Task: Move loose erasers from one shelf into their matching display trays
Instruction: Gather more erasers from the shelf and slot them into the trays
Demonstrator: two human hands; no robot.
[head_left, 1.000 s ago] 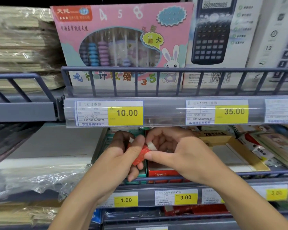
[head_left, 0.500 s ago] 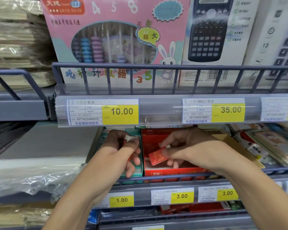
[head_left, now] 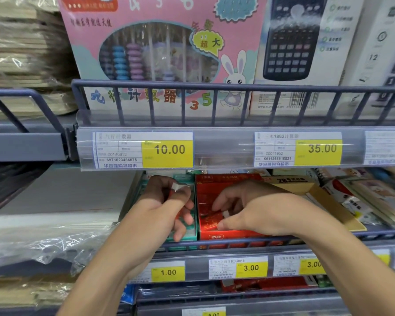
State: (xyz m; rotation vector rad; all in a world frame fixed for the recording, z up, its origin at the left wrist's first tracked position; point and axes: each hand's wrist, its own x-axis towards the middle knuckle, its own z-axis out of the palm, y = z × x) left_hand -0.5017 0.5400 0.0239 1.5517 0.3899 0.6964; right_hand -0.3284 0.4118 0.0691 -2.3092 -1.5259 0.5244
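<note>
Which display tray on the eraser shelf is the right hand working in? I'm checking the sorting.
The red cardboard display tray, where the right hand pinches a red-wrapped eraser; the green display tray sits beside it, under the left hand.

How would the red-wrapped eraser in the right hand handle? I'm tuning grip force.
The red-wrapped eraser is probably light: fingertips of the right hand alone pinch it. Its flat block shape shouldn't roll. The glossy wrapper may be slippery.
</note>
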